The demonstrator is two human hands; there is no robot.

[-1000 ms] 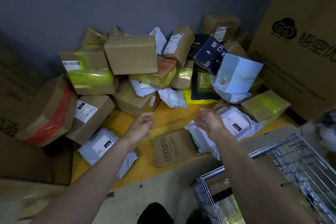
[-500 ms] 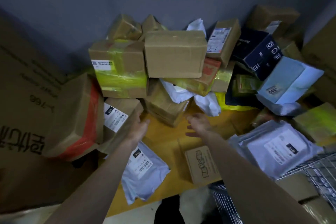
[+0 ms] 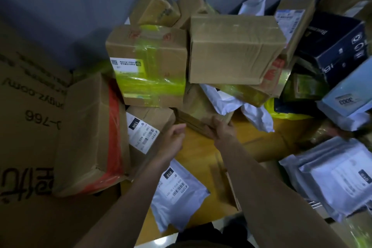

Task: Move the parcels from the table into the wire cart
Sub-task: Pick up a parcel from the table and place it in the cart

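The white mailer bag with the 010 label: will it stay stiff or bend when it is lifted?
The white mailer bag probably flops: its thin plastic is wrinkled and lies flat on the table. Likely light; the smooth film could slip.

The yellow counter (image 3: 261, 143) carries a heap of parcels: a grey mailer bag (image 3: 177, 197) at the near edge, a labelled cardboard box (image 3: 149, 127), a flat brown box (image 3: 199, 115) and white bags (image 3: 338, 183) at right.

Both hands at a heap of parcels

The right hand (image 3: 220, 131) grips a low brown box (image 3: 198, 115); the left hand (image 3: 174, 137) hovers just beside it, over the yellow table (image 3: 259, 143).
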